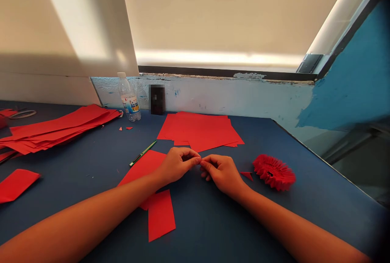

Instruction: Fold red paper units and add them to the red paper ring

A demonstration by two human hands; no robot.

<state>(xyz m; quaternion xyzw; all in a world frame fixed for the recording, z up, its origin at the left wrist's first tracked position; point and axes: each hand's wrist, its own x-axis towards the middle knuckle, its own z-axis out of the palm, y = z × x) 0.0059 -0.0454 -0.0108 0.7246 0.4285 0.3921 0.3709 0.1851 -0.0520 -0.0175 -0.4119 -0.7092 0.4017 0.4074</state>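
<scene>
My left hand (178, 165) and my right hand (222, 172) meet fingertip to fingertip above the blue table (213, 222). Both are pinched closed on something very small between them, too small to name. A red sheet (143, 167) lies under my left wrist, and a narrower red strip (160, 214) lies below it. A tiny red triangle (247, 175) rests just right of my right hand. Further right sits a pile of folded red paper pieces (274, 171).
A stack of red sheets (199, 131) lies behind the hands, a longer stack (57, 129) at far left, and a loose red piece (16, 183) at the left edge. A green-handled knife (142, 153), a water bottle (129, 98), a dark box (157, 99) and scissors (22, 113) are also present.
</scene>
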